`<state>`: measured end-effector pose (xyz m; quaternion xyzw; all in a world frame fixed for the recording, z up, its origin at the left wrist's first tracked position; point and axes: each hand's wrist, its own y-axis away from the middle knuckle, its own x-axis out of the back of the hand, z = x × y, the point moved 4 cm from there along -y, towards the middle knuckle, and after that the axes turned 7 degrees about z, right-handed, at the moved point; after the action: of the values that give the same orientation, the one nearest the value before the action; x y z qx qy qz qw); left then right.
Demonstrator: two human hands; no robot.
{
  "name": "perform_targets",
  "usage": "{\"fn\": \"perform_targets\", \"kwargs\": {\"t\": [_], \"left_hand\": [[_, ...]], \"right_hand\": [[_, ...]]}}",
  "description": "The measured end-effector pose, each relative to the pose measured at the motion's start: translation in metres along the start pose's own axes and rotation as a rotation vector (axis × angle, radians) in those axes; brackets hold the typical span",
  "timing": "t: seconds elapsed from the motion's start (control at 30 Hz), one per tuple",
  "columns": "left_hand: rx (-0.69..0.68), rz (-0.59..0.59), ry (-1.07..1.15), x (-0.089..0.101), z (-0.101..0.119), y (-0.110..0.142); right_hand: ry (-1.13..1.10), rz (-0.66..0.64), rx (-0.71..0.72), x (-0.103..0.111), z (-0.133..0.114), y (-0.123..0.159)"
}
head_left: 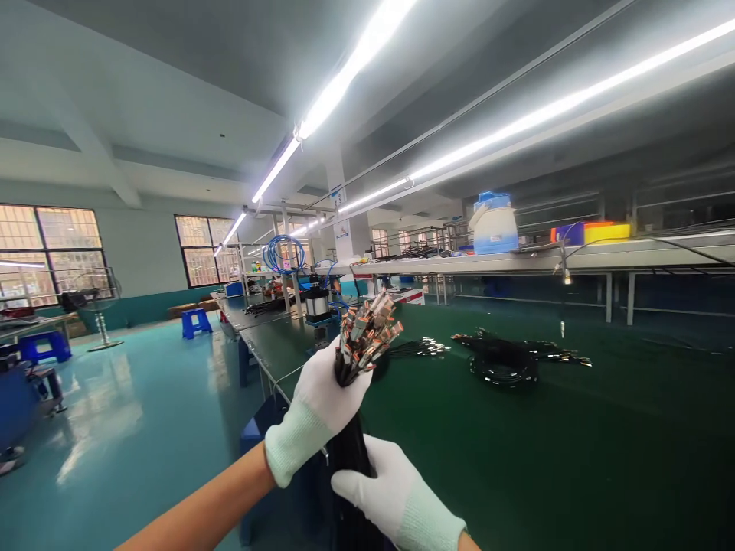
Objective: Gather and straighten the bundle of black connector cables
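My left hand (321, 405), in a white glove, grips a thick bundle of black cables (351, 451) just below their ends. Several metal connector plugs (368, 329) fan out above that fist. My right hand (390, 493), also gloved, wraps around the same bundle lower down, near the bottom edge of the picture. I hold the bundle upright over the near edge of a long green workbench (517, 444).
Coiled black cables (505, 366) and a smaller loose bunch (422, 348) lie on the bench ahead. A shelf (574, 264) above carries a white and blue jug (494, 223) and coloured boxes. Blue stools and a fan stand on the shiny floor to the left.
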<state>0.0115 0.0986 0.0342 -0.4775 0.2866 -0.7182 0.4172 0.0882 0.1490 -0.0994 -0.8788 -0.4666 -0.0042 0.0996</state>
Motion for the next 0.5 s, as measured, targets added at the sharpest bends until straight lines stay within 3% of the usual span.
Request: {"fn": "perform_targets", "kwargs": {"t": [0.13,0.23,0.33,0.5], "left_hand": [[0.135,0.023,-0.03,0.0,-0.017,-0.005],[0.201,0.027,0.064,-0.001,-0.021,-0.008],[0.194,0.072,0.118,-0.004,-0.016,-0.006],[0.083,0.121,0.114,-0.014,-0.009,0.0]], "right_hand": [[-0.055,-0.167,-0.095,0.012,-0.006,0.009],[-0.049,-0.14,-0.105,0.019,-0.01,0.011],[-0.049,-0.028,-0.059,0.018,-0.009,0.005],[-0.311,-0.116,0.018,0.006,0.0,-0.012]]}}
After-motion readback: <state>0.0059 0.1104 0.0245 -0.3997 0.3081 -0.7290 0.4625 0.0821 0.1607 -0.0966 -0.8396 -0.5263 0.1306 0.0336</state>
